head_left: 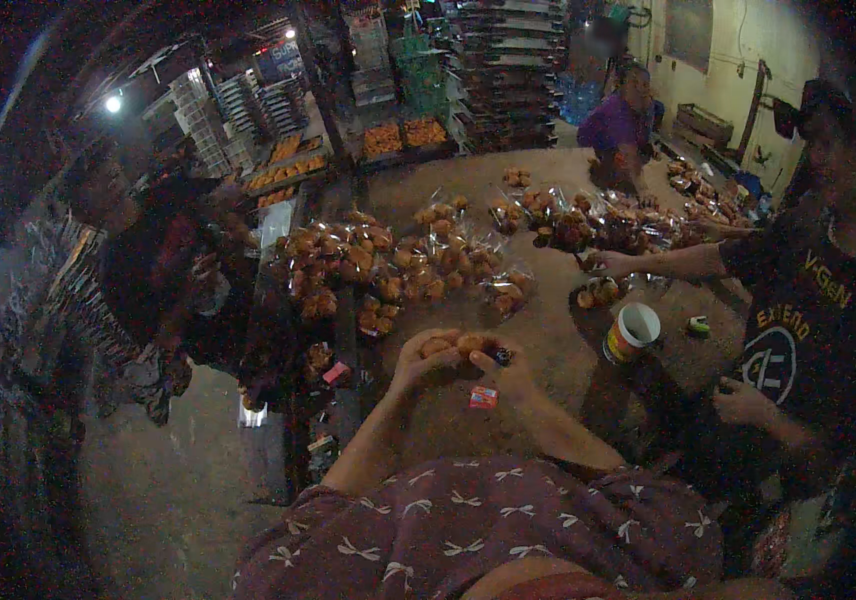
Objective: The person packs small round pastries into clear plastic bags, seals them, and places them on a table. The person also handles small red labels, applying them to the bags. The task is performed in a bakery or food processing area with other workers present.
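Both my hands meet over the near part of a brown table (428,420), around a small group of round brown bread rolls (471,345). My left hand (428,360) closes around the rolls from the left. From the right, my right hand (507,369) grips the same group, with a dark, shiny item (503,355) at its fingers. Whether a clear bag surrounds these rolls cannot be told. A small red box (483,397) lies just below my right hand. Beyond my hands lie many clear bags of rolls (357,262) in a heap.
A white-rimmed bucket (639,325) stands to the right, with a small green and white item (698,325) past it. A person in a black shirt (795,322) reaches over the table; another in purple (608,124) is at the far end. Trays of rolls (383,139) stand behind.
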{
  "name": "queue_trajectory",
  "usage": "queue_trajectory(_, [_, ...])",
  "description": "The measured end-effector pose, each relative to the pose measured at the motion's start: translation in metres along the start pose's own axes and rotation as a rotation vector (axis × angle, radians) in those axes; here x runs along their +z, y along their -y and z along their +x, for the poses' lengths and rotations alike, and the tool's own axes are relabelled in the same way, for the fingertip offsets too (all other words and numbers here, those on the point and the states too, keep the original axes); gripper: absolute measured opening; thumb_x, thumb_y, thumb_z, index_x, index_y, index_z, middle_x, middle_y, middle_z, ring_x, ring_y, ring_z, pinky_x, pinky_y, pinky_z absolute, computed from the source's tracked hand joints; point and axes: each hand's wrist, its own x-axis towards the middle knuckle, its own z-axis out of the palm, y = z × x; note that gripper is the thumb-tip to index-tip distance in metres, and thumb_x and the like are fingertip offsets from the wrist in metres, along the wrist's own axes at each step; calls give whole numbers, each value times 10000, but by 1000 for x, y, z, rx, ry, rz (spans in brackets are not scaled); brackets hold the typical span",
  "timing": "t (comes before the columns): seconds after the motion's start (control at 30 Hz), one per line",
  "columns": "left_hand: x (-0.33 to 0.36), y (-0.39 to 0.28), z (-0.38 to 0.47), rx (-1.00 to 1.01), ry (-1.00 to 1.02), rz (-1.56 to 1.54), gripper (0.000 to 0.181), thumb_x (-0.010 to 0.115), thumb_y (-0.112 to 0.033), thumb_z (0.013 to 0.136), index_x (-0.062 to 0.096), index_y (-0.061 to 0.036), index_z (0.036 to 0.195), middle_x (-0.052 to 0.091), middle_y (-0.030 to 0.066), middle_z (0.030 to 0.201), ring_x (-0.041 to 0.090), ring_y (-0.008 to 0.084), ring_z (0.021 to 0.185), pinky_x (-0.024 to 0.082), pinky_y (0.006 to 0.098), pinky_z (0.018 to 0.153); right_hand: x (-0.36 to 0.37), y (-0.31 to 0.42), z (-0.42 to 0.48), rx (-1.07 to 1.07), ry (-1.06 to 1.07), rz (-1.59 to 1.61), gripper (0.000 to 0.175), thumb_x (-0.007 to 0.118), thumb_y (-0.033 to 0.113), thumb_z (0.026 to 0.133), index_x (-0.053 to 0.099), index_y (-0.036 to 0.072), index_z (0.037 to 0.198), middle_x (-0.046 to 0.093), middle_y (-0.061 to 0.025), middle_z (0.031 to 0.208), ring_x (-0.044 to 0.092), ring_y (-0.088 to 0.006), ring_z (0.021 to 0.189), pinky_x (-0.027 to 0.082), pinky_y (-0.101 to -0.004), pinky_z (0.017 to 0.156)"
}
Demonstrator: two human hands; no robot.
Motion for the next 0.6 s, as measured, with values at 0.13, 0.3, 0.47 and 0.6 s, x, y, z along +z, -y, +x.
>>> queue_trajectory(0.13, [-1, 20, 1, -308, -129, -46, 271, 676, -215, 897, 663, -13, 1077, 672, 54, 918, 637, 138, 776, 526, 273, 682, 6, -9, 1, 179, -7, 156, 266, 698, 185, 897, 660, 2, 1086, 687, -57, 973, 637, -123, 873, 524, -279, 791])
queue_trajectory(0.3, [-21, 27, -27, -86, -142, -245, 285, 641, -281, 925, 670, -32, 1060, 669, 43, 911, 632, 135, 779, 526, 293, 703, 30, -35, -8, 215, -56, 208, 251, 702, 189, 892, 661, 12, 1066, 682, -53, 960, 645, -136, 861, 531, -287, 785])
queue_trajectory(0.47, [-45, 0, -76, -194, -145, -433, 381, 555, -364, 972, 663, -27, 1114, 671, 64, 1003, 636, 170, 869, 525, 309, 775, 59, -41, -27, 239, -95, 193, 227, 682, 158, 905, 658, 5, 1071, 679, -52, 936, 650, -152, 860, 534, -276, 776])
queue_trajectory(0.6, [-49, -4, -115, -192, -299, -694, 397, 509, -361, 1000, 622, -34, 1195, 654, 73, 1008, 625, 186, 894, 512, 309, 798, 104, -32, -46, -145, -139, -60, 199, 680, 143, 904, 659, 18, 1058, 675, -33, 905, 629, -128, 803, 524, -259, 730])
